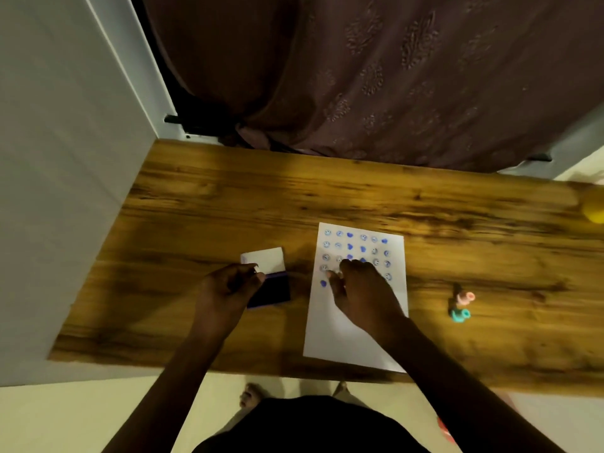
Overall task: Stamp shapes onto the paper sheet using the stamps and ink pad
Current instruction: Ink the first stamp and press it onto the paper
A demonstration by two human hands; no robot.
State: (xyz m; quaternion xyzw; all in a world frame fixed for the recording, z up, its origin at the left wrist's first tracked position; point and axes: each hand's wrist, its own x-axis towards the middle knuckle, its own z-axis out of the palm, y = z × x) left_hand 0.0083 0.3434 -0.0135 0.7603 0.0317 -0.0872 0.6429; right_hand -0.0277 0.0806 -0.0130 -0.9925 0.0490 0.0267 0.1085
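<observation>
A white paper sheet (pixel 353 335) lies on the wooden table (pixel 228 207), its upper half covered with rows of blue stamped faces and hearts. My right hand (pixel 362 292) rests on the sheet's middle rows with its fingers bunched downward around a stamp that the hand hides. Left of the sheet sits the open ink pad (pixel 273 291), dark blue with its white lid (pixel 266 258) folded back. My left hand (pixel 225 289) grips the pad's left edge with curled fingers. A pink stamp (pixel 466 297) and a teal stamp (pixel 460 314) lie to the right of the sheet.
A brown patterned curtain (pixel 392 76) hangs behind the table. A grey wall (pixel 58 158) borders the table's left end. A yellow object (pixel 595 209) sits at the far right edge. My bare feet (pixel 250 393) show on the pale floor below the table's near edge.
</observation>
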